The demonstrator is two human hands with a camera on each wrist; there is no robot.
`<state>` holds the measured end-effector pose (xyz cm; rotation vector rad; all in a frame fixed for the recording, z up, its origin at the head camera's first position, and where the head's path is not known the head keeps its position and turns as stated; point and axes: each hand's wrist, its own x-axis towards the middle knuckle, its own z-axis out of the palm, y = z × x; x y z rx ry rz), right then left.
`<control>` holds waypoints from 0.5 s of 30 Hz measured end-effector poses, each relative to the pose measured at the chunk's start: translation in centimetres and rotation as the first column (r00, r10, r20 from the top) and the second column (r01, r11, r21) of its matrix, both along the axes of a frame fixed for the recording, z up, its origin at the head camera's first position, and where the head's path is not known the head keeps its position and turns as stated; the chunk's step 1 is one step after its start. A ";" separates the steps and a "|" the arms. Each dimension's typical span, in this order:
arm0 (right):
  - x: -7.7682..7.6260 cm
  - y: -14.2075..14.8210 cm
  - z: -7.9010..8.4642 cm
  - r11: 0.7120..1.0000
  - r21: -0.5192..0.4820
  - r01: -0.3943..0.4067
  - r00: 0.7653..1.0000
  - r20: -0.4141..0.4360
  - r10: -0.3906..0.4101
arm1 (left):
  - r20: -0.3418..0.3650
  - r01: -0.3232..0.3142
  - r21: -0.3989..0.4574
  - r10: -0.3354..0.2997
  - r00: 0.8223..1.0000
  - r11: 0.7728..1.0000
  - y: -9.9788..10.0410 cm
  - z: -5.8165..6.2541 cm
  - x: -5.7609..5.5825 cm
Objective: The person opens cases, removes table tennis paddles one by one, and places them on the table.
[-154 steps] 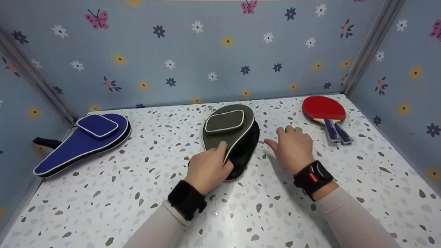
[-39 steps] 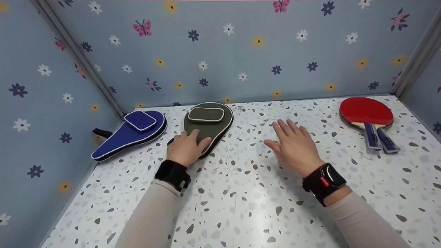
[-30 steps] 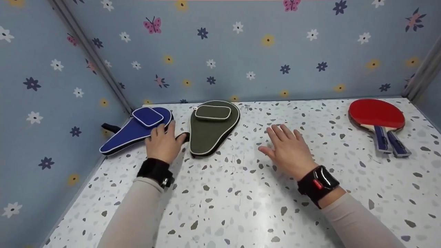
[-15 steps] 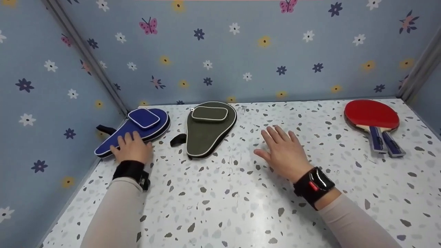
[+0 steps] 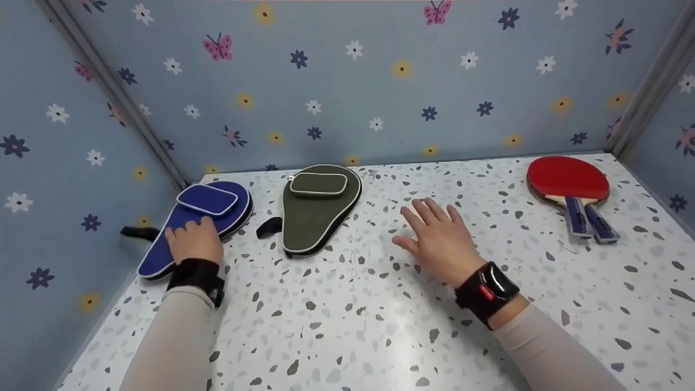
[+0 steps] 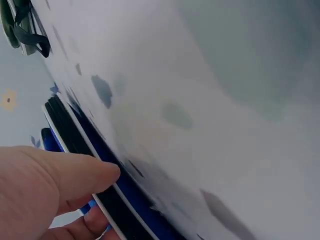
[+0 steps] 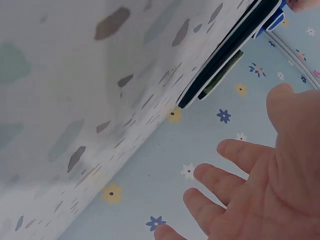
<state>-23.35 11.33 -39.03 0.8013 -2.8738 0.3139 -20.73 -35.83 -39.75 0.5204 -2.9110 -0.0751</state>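
Note:
In the head view, a blue table tennis bat case [image 5: 178, 218] with white piping lies at the left, beside the side wall. My left hand [image 5: 195, 241] grips its near right edge; in the left wrist view the thumb [image 6: 95, 172] lies along the case's black side [image 6: 75, 132] and the other fingers curl over the top. An olive-green bat case [image 5: 315, 220] lies flat and closed just to the right, its black strap [image 5: 269, 228] sticking out leftward. My right hand [image 5: 440, 241] holds nothing, its fingers spread above the tabletop, palm showing in the right wrist view.
Two red table tennis bats [image 5: 567, 176] lie stacked at the back right, blue handles toward me. The speckled white tabletop [image 5: 369, 304] meets a flowered back wall [image 5: 380, 87] and side walls. A black strap [image 5: 140, 233] from the blue case reaches the left wall.
My left hand smoothed the green case leftward, let go, then took hold of the blue case. The blue case has turned, its narrow end now pointing more toward me. The right hand stays free.

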 end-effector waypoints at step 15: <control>0.3 1.2 0.5 0.999 0.018 0.027 1.000 -0.003 -0.027 | 0.281 -0.070 0.323 -0.025 0.959 0.944 -1.2 2.1 0.9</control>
